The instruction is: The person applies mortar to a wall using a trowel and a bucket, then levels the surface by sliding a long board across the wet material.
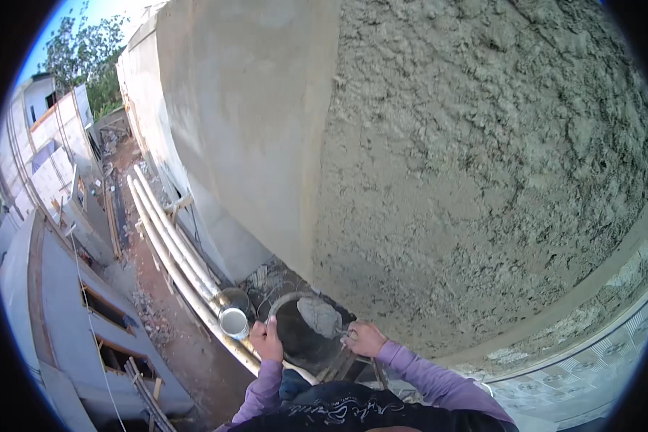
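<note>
Grey, lumpy mortar (pixel 318 315) loads a trowel (pixel 340 332) over the round, dark tub (pixel 295 335), the right hand (pixel 365 339) closed around its handle. Beside the tub's rim, the left hand (pixel 267 340) is curled with thumb raised; I cannot tell whether it grips anything. Coarse, ridged plaster (pixel 482 144) meets a smooth panel (pixel 266 122).

On our left we see a grey-blue building (pixel 57 288) with wood-framed openings (pixel 106 307), a thin pale line (pixel 93 317) crossing in front of it and narrow boards (pixel 148 396) near its lower opening. Beyond it we make out a pale building (pixel 47 155) and leafy trees (pixel 86 65). Between the walls we have reddish ground (pixel 198 360), and at lower right, patterned panels (pixel 590 374).
</note>
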The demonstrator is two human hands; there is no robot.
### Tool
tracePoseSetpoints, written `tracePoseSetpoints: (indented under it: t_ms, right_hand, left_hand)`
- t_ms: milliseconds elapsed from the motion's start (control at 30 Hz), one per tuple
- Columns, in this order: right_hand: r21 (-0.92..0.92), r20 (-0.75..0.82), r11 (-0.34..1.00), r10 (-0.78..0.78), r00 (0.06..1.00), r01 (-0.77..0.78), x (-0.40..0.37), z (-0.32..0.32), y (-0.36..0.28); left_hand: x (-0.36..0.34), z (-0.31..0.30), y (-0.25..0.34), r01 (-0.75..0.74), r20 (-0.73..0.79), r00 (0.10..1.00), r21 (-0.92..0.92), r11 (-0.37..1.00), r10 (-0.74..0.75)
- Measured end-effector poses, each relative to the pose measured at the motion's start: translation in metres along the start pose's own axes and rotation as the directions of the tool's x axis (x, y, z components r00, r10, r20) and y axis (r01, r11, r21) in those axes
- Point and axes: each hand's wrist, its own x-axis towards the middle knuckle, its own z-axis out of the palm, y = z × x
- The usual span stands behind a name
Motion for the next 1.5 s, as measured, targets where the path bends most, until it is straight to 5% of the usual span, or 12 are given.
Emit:
tracePoseSetpoints:
  t_ms: [100,267,400,467,633,767,800,867,967,1033,1267,1500]
  right_hand:
    - [-0.22,0.079,0.975,-0.01,0.997,0.027,0.044,-0.085,-0.053]
    - [-0.409,-0.055,0.781,-0.537,0.842,0.472,0.107,-0.235,-0.204]
    - [-0.152,-0.011,0.619,-0.78,0.625,0.77,0.131,-0.332,-0.316]
    - [0.264,0.063,0.629,-0.768,0.637,0.731,0.141,-0.37,-0.35]
    - [0.517,-0.012,0.446,-0.85,0.527,0.731,0.165,-0.446,-0.346]
    - [0.474,-0.514,0.683,-0.298,0.804,0.556,0.099,-0.452,-0.187]
    - [0.305,-0.762,0.864,-0.03,0.647,0.4,0.053,-0.431,-0.142]
    - [0.124,-0.979,0.743,-0.018,0.204,0.658,-0.098,-0.374,-0.087]
    - [0.042,-0.985,0.777,-0.071,0.154,0.628,-0.243,-0.359,-0.047]
    - [0.102,-0.992,0.944,0.12,-0.037,0.313,-0.21,-0.362,-0.107]
    - [0.017,-0.712,0.998,-0.025,0.702,0.053,-0.034,-0.404,-0.151]
    - [-0.101,-0.708,0.994,-0.043,0.705,-0.04,0.157,-0.424,-0.127]
  left_hand:
    - [-0.006,-0.026,-0.021,0.075,-0.063,0.996,0.084,0.994,-0.069]
    - [-0.012,-0.077,-0.046,0.08,-0.146,0.988,0.207,0.975,-0.05]
    - [-0.011,-0.123,-0.045,0.07,-0.245,0.969,0.346,0.936,0.018]
    - [-0.012,-0.133,-0.04,0.051,-0.286,0.956,0.38,0.924,0.065]
    - [-0.017,-0.132,-0.034,0.135,-0.329,0.944,0.395,0.909,0.002]
    - [-0.011,-0.126,-0.06,0.15,-0.32,0.947,0.361,0.921,-0.029]
    - [-0.012,-0.137,-0.051,0.135,-0.288,0.957,0.378,0.916,-0.023]
    - [0.009,-0.107,-0.039,0.137,-0.247,0.967,0.293,0.946,-0.064]
    - [0.013,-0.11,-0.062,0.143,-0.135,0.985,0.251,0.957,-0.112]
    - [0.028,-0.076,-0.057,0.161,-0.036,0.987,0.236,0.958,-0.157]
    - [0.033,0.002,-0.046,-0.052,0.059,0.998,0.268,0.962,0.038]
    - [0.024,-0.013,-0.061,-0.048,-0.001,0.999,0.187,0.981,0.049]
